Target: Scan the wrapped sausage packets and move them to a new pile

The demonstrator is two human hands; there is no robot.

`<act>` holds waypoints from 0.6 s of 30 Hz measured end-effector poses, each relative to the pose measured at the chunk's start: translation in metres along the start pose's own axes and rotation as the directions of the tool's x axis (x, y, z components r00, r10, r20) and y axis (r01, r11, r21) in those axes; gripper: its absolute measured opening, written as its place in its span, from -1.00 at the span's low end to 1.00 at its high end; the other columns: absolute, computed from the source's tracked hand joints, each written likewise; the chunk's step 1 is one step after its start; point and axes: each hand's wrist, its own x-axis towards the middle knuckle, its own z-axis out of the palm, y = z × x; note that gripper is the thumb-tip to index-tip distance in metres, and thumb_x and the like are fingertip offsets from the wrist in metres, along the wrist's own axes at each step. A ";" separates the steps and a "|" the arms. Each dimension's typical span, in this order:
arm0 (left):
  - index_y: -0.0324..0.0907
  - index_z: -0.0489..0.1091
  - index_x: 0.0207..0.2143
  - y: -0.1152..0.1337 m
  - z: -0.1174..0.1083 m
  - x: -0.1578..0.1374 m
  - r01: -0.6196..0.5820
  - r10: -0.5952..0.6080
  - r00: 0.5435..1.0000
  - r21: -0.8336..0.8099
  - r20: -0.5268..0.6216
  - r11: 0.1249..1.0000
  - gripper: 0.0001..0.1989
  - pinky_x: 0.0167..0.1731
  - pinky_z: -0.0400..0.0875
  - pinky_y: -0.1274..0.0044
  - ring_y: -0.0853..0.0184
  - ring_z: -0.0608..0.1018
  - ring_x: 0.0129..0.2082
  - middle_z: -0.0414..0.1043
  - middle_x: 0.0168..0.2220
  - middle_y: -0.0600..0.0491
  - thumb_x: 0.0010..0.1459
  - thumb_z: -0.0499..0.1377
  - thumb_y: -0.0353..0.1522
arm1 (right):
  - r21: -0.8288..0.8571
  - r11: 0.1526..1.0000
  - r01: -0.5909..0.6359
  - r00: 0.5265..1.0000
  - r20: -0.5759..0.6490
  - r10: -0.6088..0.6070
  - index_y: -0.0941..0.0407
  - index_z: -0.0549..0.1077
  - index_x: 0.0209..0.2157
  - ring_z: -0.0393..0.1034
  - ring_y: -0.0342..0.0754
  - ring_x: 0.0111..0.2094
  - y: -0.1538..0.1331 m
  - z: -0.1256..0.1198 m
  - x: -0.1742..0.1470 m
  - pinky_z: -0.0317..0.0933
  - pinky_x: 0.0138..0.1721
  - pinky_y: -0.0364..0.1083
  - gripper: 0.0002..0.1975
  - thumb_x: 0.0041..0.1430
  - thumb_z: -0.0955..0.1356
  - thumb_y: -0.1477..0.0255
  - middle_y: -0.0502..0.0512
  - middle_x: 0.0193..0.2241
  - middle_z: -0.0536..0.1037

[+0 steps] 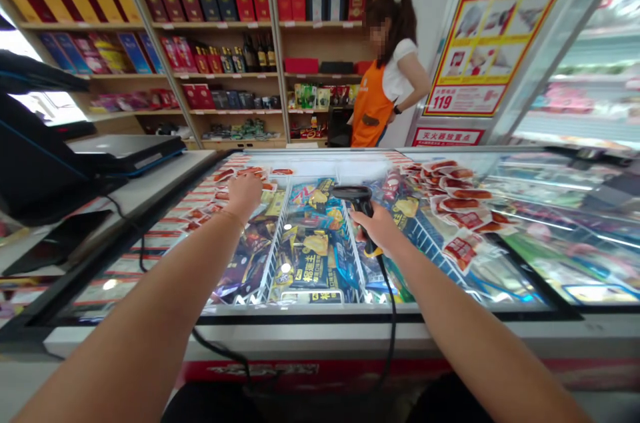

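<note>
My right hand [377,228] is wrapped round the handle of a black barcode scanner [367,203]. Its head points left, and a black cable [393,316] hangs from the grip. Farther left, my left hand [245,193] reaches down onto small packs of sausages [223,175] lying on the freezer's glass top. Its fingers are mostly hidden behind the back of the hand, so I cannot tell whether it grips a pack. A larger heap of sausage packs [463,200] lies on the glass to the right of the scanner.
Beneath the glass, the chest freezer [320,318] holds bagged frozen goods [313,256] in wire baskets. A weighing scale [125,151] and dark equipment stand on the left counter. Behind the freezer, a person in an orange apron [373,106] stands by shelves of boxes and bottles [215,53].
</note>
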 end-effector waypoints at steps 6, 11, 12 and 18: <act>-0.35 0.50 -0.32 0.023 -0.010 0.010 -0.012 0.011 1.000 0.024 0.029 1.000 -0.81 0.08 0.21 0.19 -0.06 0.50 -0.01 0.52 -0.27 -0.26 0.18 0.07 -0.52 | 0.054 0.998 0.025 1.000 -0.010 -0.025 0.11 0.33 -0.30 0.33 -0.16 -0.73 -0.006 -0.002 -0.003 0.18 -0.70 -0.18 -0.72 -0.03 0.41 0.30 -0.11 -0.59 0.43; -0.28 0.55 -0.25 0.082 -0.012 -0.003 -0.060 0.060 0.994 -0.002 0.088 0.998 -0.80 -0.04 0.34 0.22 -0.09 0.56 -0.10 0.55 -0.19 -0.32 0.07 0.20 -0.43 | 0.087 0.995 0.040 0.999 -0.002 -0.040 0.10 0.31 -0.33 0.34 -0.17 -0.72 -0.009 -0.004 -0.008 0.19 -0.68 -0.18 -0.75 -0.02 0.41 0.33 -0.10 -0.59 0.43; -0.28 0.56 -0.27 0.096 -0.011 -0.008 -0.069 0.071 0.991 -0.018 0.114 0.997 -0.81 -0.08 0.37 0.24 -0.08 0.57 -0.13 0.55 -0.21 -0.31 0.05 0.21 -0.44 | 0.088 0.995 0.044 0.999 -0.006 -0.044 0.10 0.31 -0.34 0.34 -0.16 -0.72 -0.009 -0.004 -0.008 0.19 -0.69 -0.18 -0.76 -0.02 0.40 0.33 -0.10 -0.59 0.43; -0.21 0.57 -0.35 0.148 -0.005 -0.025 0.026 0.088 0.951 -0.361 0.296 0.932 -0.73 -0.20 0.40 0.43 0.08 0.60 -0.26 0.58 -0.39 -0.16 0.09 0.22 -0.18 | 0.087 0.995 0.054 0.998 -0.015 -0.053 0.11 0.32 -0.35 0.36 -0.14 -0.72 -0.004 -0.006 -0.003 0.18 -0.70 -0.17 -0.79 0.00 0.39 0.34 -0.10 -0.60 0.42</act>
